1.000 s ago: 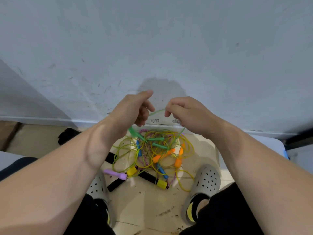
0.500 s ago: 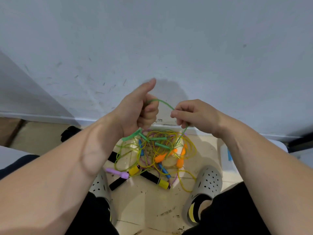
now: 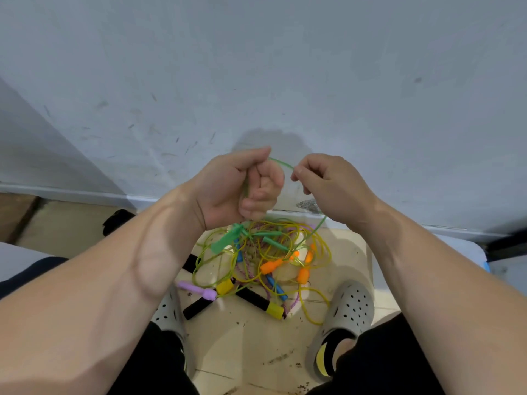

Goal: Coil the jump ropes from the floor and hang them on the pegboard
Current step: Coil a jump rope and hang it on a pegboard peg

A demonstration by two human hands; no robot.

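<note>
A thin green jump rope (image 3: 281, 163) arcs between my two hands above the floor. My left hand (image 3: 236, 186) is fisted around it, and one green handle (image 3: 226, 240) dangles just under that fist. My right hand (image 3: 328, 183) pinches the same cord between thumb and fingers; from there the cord drops down to the floor. Below lies a tangled pile of jump ropes (image 3: 265, 260) with yellow-green cords, orange, blue, purple and black-and-yellow handles. No pegboard is in view.
A pale wall (image 3: 256, 67) with a baseboard stands right behind the pile. My two grey perforated clogs (image 3: 348, 312) flank the ropes on the tiled floor. A black object (image 3: 117, 220) lies at the left by the baseboard.
My left thumb has folded down over the fist. Both hands stay on the green cord, with the arc between them shorter. The view shifted slightly.
</note>
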